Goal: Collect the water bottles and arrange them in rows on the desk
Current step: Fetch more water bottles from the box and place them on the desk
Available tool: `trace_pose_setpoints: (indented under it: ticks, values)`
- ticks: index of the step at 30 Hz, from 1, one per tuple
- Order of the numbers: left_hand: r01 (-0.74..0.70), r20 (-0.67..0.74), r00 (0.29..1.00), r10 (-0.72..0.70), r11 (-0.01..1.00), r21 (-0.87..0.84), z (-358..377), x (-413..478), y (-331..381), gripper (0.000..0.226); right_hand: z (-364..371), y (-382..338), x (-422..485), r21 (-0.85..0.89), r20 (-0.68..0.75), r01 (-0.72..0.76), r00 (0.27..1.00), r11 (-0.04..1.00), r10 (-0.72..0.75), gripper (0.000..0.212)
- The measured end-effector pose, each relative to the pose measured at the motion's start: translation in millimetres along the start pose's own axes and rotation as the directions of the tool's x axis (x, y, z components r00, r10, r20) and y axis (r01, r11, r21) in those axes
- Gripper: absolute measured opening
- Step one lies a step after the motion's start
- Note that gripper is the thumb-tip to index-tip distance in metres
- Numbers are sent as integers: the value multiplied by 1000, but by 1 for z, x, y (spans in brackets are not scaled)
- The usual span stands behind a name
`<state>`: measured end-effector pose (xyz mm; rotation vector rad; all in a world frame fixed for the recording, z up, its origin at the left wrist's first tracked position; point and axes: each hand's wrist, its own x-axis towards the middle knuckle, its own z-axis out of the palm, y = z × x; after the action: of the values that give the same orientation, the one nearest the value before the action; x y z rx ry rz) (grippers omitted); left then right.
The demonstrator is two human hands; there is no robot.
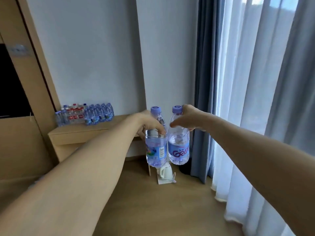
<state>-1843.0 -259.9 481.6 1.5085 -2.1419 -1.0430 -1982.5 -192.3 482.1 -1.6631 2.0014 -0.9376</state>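
Observation:
Both arms reach forward, each carrying a clear water bottle with a purple cap and blue label, upright and side by side in mid-air. My left hand (148, 124) grips the left bottle (156, 147) around its shoulder. My right hand (188, 120) grips the right bottle (178, 147) around its neck and shoulder. Ahead at the left stands a light wooden desk (95, 128) against the wall. On its far left end several water bottles (85, 114) stand in tight rows, some with red labels, some with blue.
A white kettle (166, 172) sits on the wooden floor under the held bottles, by the desk's right end. Blue and sheer white curtains (238, 99) hang at the right. A wooden cabinet with a dark screen (10, 86) is at the left.

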Motion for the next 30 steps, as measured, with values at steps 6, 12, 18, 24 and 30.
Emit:
trace_pose_setpoints:
  ticks: [6,12,18,24,30]
  values:
    - [93,-65,993,-95,995,-38,-26,44,-31,44,35,-7,63,-14,80,51,996,999,-50,54]
    - [171,-131,976,-176,984,-52,-69,96,-78,48,81,-25,133,-16,131,63,990,998,-60,55]
    - [219,-137,966,-221,975,-31,-125,160,-128,46,136,-54,215,-8,150,57,987,998,-56,52]
    - [235,-155,960,-234,972,-8,-193,226,-173,55,186,-94,297,5,145,57,988,998,-57,51]
    - [255,-161,953,-257,966,-32,-239,279,-217,54,231,-123,362,15,177,51,983,999,-53,50]
